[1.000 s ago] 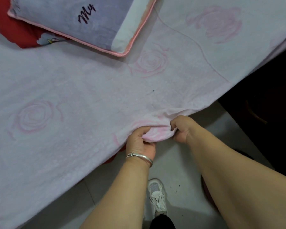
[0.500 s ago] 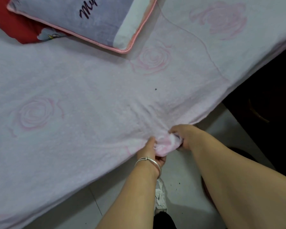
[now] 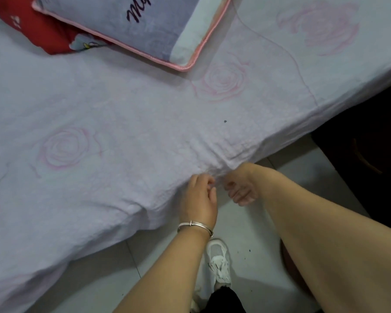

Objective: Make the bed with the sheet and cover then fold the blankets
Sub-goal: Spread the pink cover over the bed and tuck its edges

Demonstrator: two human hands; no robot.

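1. Your left hand (image 3: 199, 197) sits at the near edge of the bed, fingers loosely curled with nothing between them. Your right hand (image 3: 240, 188) is just beside it, palm turned up, fingers relaxed and likewise empty. Both lie close against the hem without holding it.
2. The sheet (image 3: 133, 141) covers the mattress from the far side to the near edge, where it puckers into small creases right above your hands.
3. It looks like a thin, soft cloth, pale lilac with faint pink roses: light, limp and likely to slide when tugged. Take it by the hem, hands spread apart, and pull evenly.
4. Far left, a grey pillow (image 3: 133, 23) with pink piping lies on the sheet, partly over a red cloth (image 3: 50, 35).
5. Below, a white shoe (image 3: 219, 260) stands on the pale tiled floor (image 3: 253, 233).
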